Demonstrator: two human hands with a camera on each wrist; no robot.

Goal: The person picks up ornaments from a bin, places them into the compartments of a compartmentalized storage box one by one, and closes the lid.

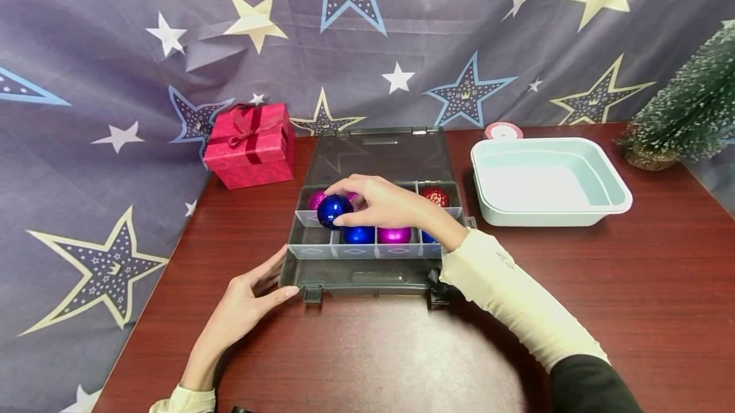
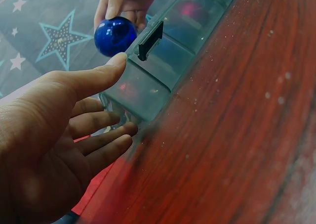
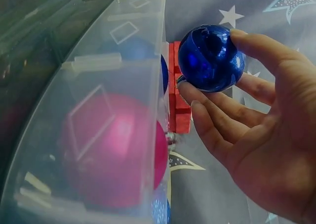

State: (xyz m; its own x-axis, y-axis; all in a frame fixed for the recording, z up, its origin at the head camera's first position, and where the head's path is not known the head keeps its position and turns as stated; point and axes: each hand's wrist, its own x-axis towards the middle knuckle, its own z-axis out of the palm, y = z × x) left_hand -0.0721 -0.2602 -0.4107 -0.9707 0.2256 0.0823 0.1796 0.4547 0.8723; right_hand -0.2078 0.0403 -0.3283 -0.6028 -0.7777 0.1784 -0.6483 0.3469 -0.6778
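My right hand (image 1: 383, 202) pinches a shiny blue Christmas ball (image 1: 333, 211) between thumb and fingers, above the left end of a dark see-through divided box (image 1: 339, 269). In the right wrist view the blue ball is clear of the box's front wall. The front left compartment (image 1: 307, 236) holds nothing; beside it sit another blue ball (image 1: 358, 235) and a magenta ball (image 1: 394, 235). A red glittery ball (image 1: 436, 196) lies at the back right. At the front left corner, my left hand (image 1: 241, 304) rests against the box, fingers extended. My right hand hides part of the back row.
The box lid (image 1: 379, 151) stands open toward the back. A red gift box (image 1: 251, 147) is at the back left. On the right are a pale green tub (image 1: 551, 215), a ribbon roll (image 1: 503, 131) and a small frosted tree (image 1: 686, 100).
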